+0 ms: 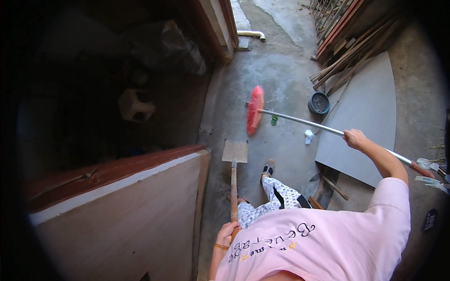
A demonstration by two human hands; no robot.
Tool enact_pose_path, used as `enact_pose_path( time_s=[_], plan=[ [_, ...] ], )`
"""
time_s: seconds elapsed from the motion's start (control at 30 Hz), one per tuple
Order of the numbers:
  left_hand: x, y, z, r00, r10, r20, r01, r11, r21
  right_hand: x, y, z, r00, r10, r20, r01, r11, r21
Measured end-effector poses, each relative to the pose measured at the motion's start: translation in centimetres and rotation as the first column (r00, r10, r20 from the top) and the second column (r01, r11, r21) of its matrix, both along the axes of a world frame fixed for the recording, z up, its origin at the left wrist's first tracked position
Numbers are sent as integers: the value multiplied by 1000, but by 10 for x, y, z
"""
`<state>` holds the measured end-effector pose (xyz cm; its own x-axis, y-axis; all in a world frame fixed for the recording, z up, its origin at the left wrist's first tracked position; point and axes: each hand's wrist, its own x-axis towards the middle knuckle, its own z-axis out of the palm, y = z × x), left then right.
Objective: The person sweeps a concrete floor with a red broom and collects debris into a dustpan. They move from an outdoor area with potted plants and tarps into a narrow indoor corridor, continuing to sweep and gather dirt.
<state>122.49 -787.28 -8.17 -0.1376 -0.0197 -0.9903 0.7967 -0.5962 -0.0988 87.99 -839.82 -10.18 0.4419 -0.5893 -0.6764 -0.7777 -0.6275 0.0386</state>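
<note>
My left hand (227,232) grips the wooden handle of a flat-bladed shovel (235,151), whose blade rests on the concrete floor ahead of my feet. My right hand (355,138) is closed around the metal pole of a broom (306,122). The broom's red bristle head (255,110), slightly blurred, is at the floor beyond the shovel blade. A small dark bit shows at the bristles' left edge. Green leaf-like pieces (274,120) lie just right of the broom head. Farther right is a crumpled white paper or wrapper (308,136).
A round pot (319,103) with dark contents stands beside a large grey panel (362,123) on the floor. Wooden poles (348,59) are stacked at upper right. To the left, a wall (119,217) borders a dark doorway, with a pale stool (135,105) inside. A pipe (253,33) projects near the far opening.
</note>
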Motion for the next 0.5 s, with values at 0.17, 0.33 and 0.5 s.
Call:
enact_pose_path(
  time_s=[0.17,0.33,0.5],
  plan=[
    [2,-21,21,993,-94,75,92,995,30,86,19,-62,988,60,140,-74,992,99],
    [4,-27,26,987,-116,107,116,993,3,124,21,-108,992,55,115,-66,993,97],
    [3,-27,19,995,-72,63,68,996,59,27,-8,-71,998,-53,19,52,998,31]
  ],
)
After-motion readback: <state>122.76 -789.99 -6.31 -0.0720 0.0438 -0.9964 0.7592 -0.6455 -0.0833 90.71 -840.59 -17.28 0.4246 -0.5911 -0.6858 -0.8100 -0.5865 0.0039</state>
